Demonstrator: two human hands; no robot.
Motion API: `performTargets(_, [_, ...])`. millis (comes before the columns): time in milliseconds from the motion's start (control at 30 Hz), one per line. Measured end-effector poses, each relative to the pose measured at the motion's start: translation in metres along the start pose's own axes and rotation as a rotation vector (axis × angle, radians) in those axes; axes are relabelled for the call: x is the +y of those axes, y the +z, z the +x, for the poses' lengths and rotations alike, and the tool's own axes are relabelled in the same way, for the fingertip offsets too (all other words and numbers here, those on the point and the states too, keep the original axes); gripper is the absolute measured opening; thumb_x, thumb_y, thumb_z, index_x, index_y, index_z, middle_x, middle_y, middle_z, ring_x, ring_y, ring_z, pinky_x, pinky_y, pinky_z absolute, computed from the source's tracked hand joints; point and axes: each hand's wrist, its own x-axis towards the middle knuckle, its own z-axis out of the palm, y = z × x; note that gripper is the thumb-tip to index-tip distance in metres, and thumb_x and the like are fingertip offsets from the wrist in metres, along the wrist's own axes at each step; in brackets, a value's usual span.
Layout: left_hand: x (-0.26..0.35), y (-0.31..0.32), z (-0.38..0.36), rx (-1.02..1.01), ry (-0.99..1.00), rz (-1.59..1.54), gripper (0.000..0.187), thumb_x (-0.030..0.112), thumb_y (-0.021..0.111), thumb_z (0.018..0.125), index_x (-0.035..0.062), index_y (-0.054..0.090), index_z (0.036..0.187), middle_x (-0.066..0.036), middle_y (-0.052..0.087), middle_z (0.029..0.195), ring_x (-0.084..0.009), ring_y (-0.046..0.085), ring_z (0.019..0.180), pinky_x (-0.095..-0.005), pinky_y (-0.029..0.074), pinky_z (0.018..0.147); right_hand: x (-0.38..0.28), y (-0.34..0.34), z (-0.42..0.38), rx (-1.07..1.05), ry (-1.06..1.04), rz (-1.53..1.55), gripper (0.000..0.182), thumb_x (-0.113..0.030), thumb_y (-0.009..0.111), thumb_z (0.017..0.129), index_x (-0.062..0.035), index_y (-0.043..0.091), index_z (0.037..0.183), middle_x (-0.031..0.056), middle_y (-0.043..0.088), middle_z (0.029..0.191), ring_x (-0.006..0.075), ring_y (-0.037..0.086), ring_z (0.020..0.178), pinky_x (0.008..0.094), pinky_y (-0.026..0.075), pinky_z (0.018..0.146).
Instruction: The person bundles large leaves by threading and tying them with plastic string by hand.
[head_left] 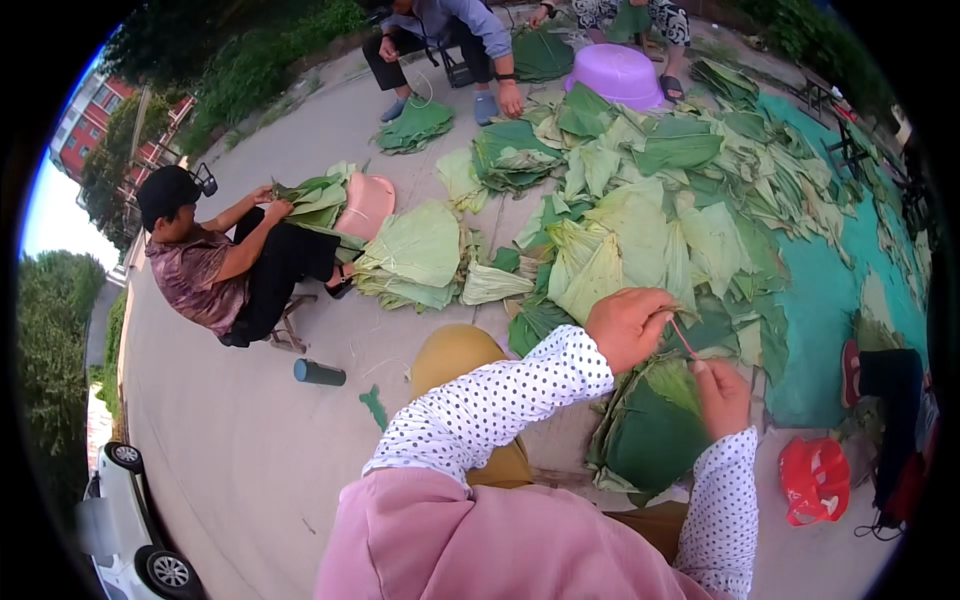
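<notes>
A thin pink string (684, 338) is stretched between my two hands. My left hand (628, 326) is closed, with one end of the string pinched at the fingertips. Lower and to the right, my right hand (724, 398) pinches the other end between thumb and fingers. Just beneath them lies a stack of large green leaves (655, 432), its folded edges fanned out, the top partly behind my right hand. Beyond my left hand spreads a heap of pale green, partly dried leaves (630, 225).
A seated person (215, 250) handles leaves beside a pink tub (367, 205) at left. Two more people sit at the back near a purple basin (615, 76). A red plastic bag (814, 480) lies at right, a dark bottle (319, 373) on the pavement, a car (130, 530) lower left.
</notes>
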Motion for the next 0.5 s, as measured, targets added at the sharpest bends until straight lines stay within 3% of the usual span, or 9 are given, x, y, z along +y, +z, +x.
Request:
performTargets(100, [-0.009, 0.028, 0.005, -0.127, 0.048, -0.066, 0.02, 0.008, 0.065, 0.088, 0.0021, 0.064, 0.107, -0.014, 0.069, 0.097, -0.0322, 0.066, 0.088, -0.0393, 0.053, 0.077, 0.014, -0.017, 0.007, -0.028, 0.138, 0.019, 0.014, -0.011, 0.066, 0.092, 0.0019, 0.068, 0.09, -0.0005, 0.058, 0.069, 0.0059, 0.047, 0.064, 0.0243, 0.039, 0.055])
performTargets(167, [-0.012, 0.036, -0.002, -0.222, 0.081, -0.118, 0.028, 0.008, 0.064, 0.089, 0.003, 0.063, 0.117, -0.015, 0.068, 0.103, -0.0327, 0.065, 0.094, -0.0385, 0.052, 0.081, 0.009, -0.005, 0.014, 0.009, 0.118, 0.097, 0.013, -0.01, 0.066, 0.091, 0.0011, 0.066, 0.097, -0.0008, 0.055, 0.066, 0.0057, 0.047, 0.062, 0.0247, 0.038, 0.053])
performTargets(233, [-0.005, 0.046, -0.004, -0.397, 0.086, -0.115, 0.039, 0.006, 0.061, 0.09, 0.0024, 0.057, 0.128, -0.02, 0.064, 0.114, -0.0348, 0.063, 0.102, -0.0384, 0.051, 0.086, 0.017, -0.004, 0.023, -0.012, 0.091, 0.055, 0.024, -0.007, 0.066, 0.09, -0.0002, 0.059, 0.112, 0.0037, 0.058, 0.075, 0.0107, 0.052, 0.062, 0.028, 0.043, 0.056])
performTargets(300, [-0.004, 0.06, -0.006, -0.447, 0.083, -0.151, 0.046, 0.002, 0.057, 0.09, 0.0005, 0.05, 0.135, -0.022, 0.059, 0.122, -0.0342, 0.061, 0.107, -0.0374, 0.05, 0.089, 0.01, -0.01, 0.033, -0.044, 0.04, -0.048, 0.039, -0.004, 0.065, 0.087, -0.0012, 0.051, 0.123, 0.011, 0.058, 0.097, 0.0179, 0.059, 0.073, 0.0321, 0.049, 0.064])
performTargets(367, [-0.008, 0.049, -0.004, -0.444, -0.085, -0.203, 0.05, -0.001, 0.054, 0.088, -0.0018, 0.047, 0.137, -0.022, 0.058, 0.126, -0.0317, 0.061, 0.109, -0.0358, 0.05, 0.09, -0.006, -0.003, 0.044, -0.117, -0.023, -0.056, 0.045, -0.003, 0.064, 0.085, -0.0012, 0.048, 0.127, 0.0163, 0.051, 0.116, 0.0243, 0.061, 0.088, 0.0349, 0.052, 0.075])
performTargets(500, [-0.007, 0.068, -0.006, -0.544, -0.141, -0.269, 0.054, -0.003, 0.051, 0.087, -0.0009, 0.046, 0.14, -0.018, 0.056, 0.131, -0.0272, 0.059, 0.115, -0.0334, 0.049, 0.091, 0.006, -0.023, 0.039, -0.192, -0.008, -0.07, 0.043, -0.004, 0.064, 0.085, -0.0008, 0.05, 0.125, 0.0162, 0.048, 0.12, 0.0256, 0.06, 0.095, 0.0344, 0.053, 0.08])
